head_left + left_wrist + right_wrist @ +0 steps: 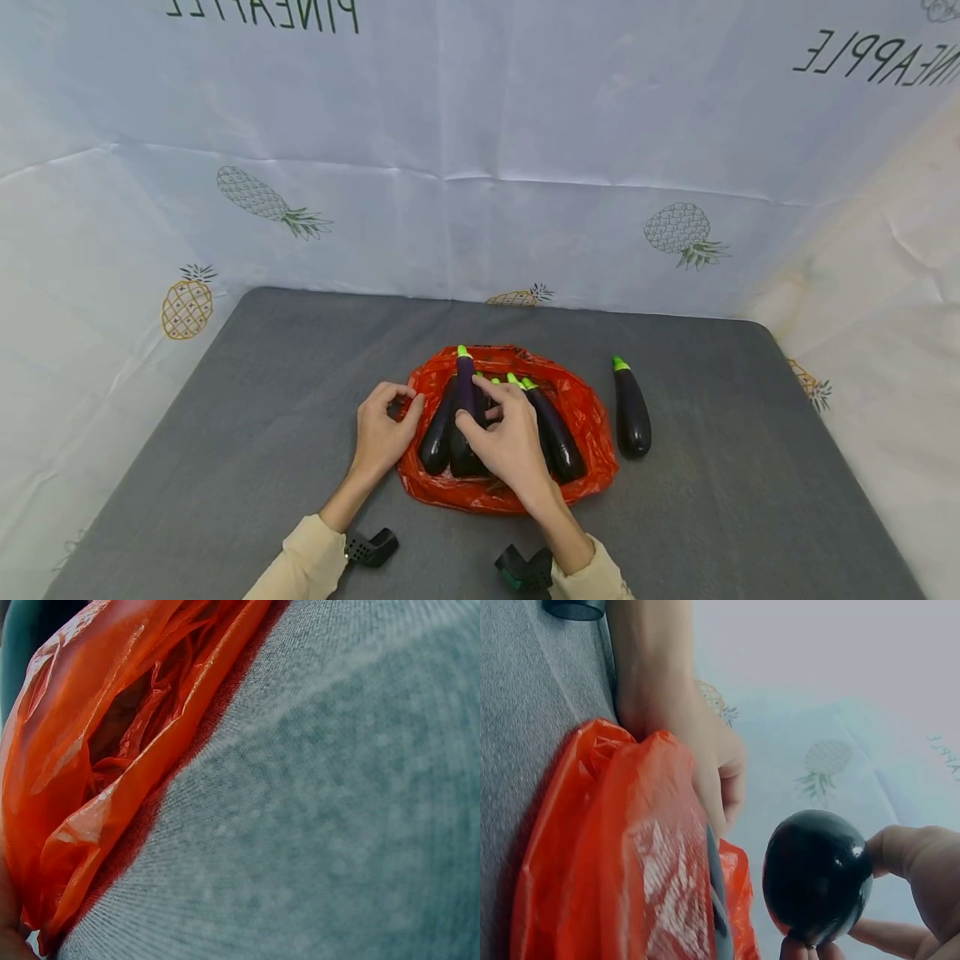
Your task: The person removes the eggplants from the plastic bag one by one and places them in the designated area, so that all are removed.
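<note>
An open red plastic bag (597, 429) lies on the table with several dark eggplants (558, 437) inside. My right hand (512, 437) holds one eggplant (466, 387) above the bag, its bright green cap pointing away from me. In the right wrist view the rounded dark end of that eggplant (817, 874) shows between thumb and fingers. At the bag's left edge, my left hand (382, 429) pinches the plastic with thumb and forefinger. The left wrist view shows the bag's orange-red folds (142, 750), with a bit of finger at the lower left corner.
Another eggplant (632, 410) lies on the grey table (720, 467) to the right of the bag, green cap toward the back. Behind the table hangs a pale cloth (480, 242) printed with pineapples. Both wrists wear dark camera mounts (372, 547).
</note>
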A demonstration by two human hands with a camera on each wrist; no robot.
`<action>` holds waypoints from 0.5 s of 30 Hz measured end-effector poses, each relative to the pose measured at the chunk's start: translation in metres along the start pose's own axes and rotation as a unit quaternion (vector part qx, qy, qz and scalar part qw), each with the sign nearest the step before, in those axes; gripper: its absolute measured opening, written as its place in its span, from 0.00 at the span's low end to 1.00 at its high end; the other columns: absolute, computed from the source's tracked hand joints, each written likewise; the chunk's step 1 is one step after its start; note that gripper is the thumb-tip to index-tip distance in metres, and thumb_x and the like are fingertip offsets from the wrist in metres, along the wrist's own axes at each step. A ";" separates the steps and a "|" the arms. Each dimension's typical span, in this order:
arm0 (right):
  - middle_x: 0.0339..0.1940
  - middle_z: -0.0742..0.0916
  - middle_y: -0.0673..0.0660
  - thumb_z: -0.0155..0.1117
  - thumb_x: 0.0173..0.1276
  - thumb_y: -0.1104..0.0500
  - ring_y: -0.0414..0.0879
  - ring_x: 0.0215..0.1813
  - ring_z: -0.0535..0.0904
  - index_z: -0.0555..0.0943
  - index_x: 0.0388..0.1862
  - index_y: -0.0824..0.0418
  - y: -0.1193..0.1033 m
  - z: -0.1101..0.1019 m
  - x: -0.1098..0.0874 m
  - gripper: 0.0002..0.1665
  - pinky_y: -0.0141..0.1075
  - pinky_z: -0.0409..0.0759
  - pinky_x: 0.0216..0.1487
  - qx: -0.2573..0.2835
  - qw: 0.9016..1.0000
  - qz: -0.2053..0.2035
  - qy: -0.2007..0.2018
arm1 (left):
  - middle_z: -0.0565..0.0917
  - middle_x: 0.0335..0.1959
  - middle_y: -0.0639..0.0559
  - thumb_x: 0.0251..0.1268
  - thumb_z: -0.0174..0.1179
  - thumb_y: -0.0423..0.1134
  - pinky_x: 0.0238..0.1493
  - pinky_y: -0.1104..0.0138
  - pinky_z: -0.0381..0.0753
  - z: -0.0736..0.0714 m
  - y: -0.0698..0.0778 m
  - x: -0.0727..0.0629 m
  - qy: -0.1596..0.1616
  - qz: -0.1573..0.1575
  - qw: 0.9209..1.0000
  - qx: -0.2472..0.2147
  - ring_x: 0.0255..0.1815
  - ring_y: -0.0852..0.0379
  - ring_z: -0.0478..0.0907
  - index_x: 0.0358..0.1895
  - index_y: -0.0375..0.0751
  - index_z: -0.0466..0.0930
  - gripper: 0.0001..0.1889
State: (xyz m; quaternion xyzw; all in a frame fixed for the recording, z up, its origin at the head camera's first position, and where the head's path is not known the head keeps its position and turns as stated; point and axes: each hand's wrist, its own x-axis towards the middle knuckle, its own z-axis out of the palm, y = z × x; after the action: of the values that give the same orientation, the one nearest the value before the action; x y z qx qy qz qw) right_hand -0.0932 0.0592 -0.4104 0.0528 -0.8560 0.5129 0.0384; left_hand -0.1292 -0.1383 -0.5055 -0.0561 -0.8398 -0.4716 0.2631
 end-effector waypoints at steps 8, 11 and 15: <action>0.51 0.85 0.61 0.72 0.61 0.58 0.44 0.37 0.80 0.83 0.64 0.56 0.005 -0.008 0.000 0.30 0.29 0.81 0.32 0.005 1.000 -0.006 0.024 | 0.84 0.30 0.49 0.59 0.72 0.31 0.37 0.70 0.77 0.000 0.000 0.000 0.001 0.008 1.000 -0.008 0.32 0.55 0.80 0.32 0.41 0.84 0.04; 0.52 0.85 0.61 0.72 0.60 0.59 0.44 0.37 0.79 0.83 0.64 0.56 0.006 -0.013 0.001 0.30 0.28 0.81 0.34 0.004 0.999 -0.007 0.035 | 0.84 0.30 0.49 0.59 0.71 0.31 0.37 0.71 0.77 0.001 0.000 0.000 0.001 0.011 1.000 -0.009 0.32 0.55 0.80 0.32 0.41 0.84 0.04; 0.53 0.84 0.61 0.72 0.61 0.61 0.44 0.37 0.78 0.82 0.65 0.56 0.008 -0.025 0.002 0.31 0.27 0.80 0.35 0.011 0.999 -0.003 0.050 | 0.84 0.30 0.49 0.59 0.72 0.31 0.37 0.72 0.76 0.001 0.000 0.001 0.002 0.013 1.000 -0.009 0.32 0.55 0.80 0.31 0.41 0.84 0.05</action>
State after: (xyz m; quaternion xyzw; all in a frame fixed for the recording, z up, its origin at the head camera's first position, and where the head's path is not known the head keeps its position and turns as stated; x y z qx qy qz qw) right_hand -0.0955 0.0849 -0.4059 0.0304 -0.8474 0.5237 0.0822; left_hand -0.1301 -0.1377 -0.5058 -0.0682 -0.8339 -0.4762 0.2704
